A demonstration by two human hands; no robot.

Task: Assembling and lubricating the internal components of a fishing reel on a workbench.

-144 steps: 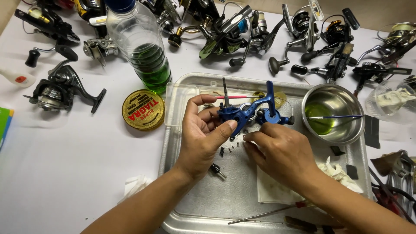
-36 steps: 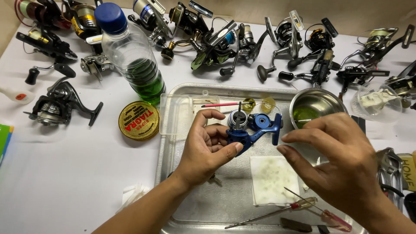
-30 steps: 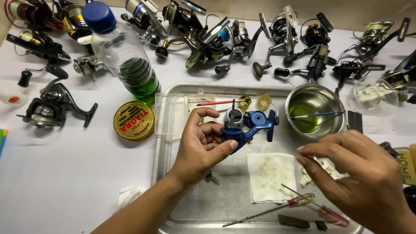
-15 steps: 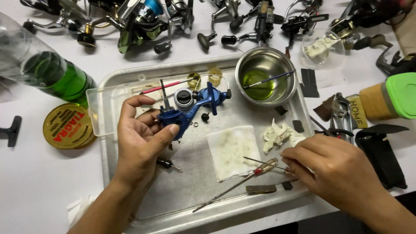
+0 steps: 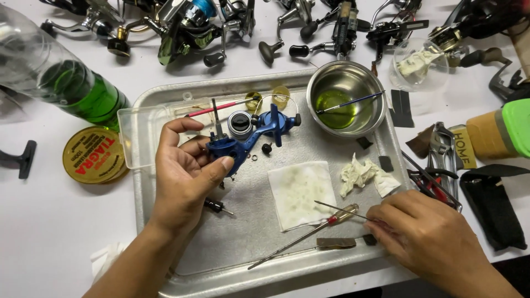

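Above the metal tray [image 5: 165, 99], the blue reel body [image 5: 243, 140] sits pinched in the left hand [image 5: 185, 176]: rigid, oily-looking, probably slippery, best held by its frame. Right hand [image 5: 428, 237] closes on a small screwdriver [image 5: 345, 211].

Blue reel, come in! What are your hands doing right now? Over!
Left hand grips blue reel body over metal tray. Right hand at screwdriver. Nothing between.

Right hand [image 5: 428, 234] hides whatever it pinches — fingertips unseen.
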